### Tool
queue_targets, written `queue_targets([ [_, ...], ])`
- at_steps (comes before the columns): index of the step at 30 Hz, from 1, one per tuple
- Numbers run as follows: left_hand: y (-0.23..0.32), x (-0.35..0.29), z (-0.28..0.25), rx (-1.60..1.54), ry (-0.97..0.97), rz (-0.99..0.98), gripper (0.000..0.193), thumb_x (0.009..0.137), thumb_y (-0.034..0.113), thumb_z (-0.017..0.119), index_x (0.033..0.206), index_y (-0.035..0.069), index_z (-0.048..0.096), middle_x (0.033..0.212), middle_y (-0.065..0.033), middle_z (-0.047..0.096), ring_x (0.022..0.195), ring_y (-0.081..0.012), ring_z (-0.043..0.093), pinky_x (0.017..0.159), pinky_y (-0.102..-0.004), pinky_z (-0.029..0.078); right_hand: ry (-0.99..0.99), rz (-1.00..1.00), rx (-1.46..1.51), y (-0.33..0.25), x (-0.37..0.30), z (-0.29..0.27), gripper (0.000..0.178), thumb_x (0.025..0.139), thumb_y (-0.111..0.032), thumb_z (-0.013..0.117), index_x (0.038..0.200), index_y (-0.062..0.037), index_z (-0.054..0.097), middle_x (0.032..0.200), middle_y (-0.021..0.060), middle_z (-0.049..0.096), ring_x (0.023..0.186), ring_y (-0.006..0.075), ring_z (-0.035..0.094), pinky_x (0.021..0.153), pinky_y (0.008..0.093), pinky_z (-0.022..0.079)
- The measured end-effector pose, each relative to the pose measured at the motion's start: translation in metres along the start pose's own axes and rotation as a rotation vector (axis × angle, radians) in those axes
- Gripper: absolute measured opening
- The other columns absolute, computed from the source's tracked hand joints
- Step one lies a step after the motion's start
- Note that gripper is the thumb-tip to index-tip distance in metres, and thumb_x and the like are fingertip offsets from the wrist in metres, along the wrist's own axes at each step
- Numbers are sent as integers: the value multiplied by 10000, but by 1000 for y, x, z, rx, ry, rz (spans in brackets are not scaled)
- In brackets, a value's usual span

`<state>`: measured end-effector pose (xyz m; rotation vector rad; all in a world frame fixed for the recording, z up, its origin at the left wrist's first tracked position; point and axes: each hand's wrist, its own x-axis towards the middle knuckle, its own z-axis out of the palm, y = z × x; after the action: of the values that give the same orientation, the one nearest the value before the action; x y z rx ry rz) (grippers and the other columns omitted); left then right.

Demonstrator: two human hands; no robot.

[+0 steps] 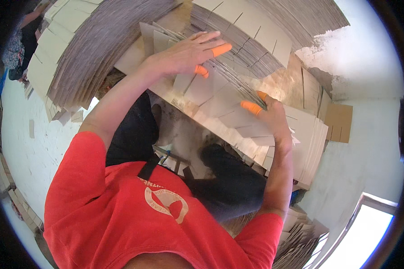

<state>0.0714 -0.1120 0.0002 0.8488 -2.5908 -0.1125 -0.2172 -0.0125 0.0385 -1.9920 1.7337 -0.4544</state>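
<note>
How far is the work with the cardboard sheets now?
Done, it seems: large fanned piles of flat slotted cardboard sheets lie around the person. In hand: the left hand, with orange finger covers, lies flat on the stack of sheets in front, while the right hand has its grip on that stack's edge. Left: I cannot tell how many sheets remain to be handled.

Right hand point(269, 112): palm hidden, turned away among the cardboard sheets point(238, 112).
Second person point(20, 42): cut off at the frame's dark rim.
</note>
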Motion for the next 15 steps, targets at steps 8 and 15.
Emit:
queue_targets([
  [8,14,-7,-10,-117,-220,-29,508,772,252,692,1209,61,518,973,-98,602,976,-284,537,928,-430,375,179,22,-197,3,-24,24,324,739,-268,756,922,-26,643,770,180,660,718,328,647,641,405,491],
  [15,2,-10,-11,-174,-335,-42,228,879,201,546,1043,45,572,1001,-99,599,1052,-288,493,989,-444,347,172,-135,-397,19,-15,33,329,735,-323,739,831,-32,621,680,207,612,656,386,598,590,445,463],
])
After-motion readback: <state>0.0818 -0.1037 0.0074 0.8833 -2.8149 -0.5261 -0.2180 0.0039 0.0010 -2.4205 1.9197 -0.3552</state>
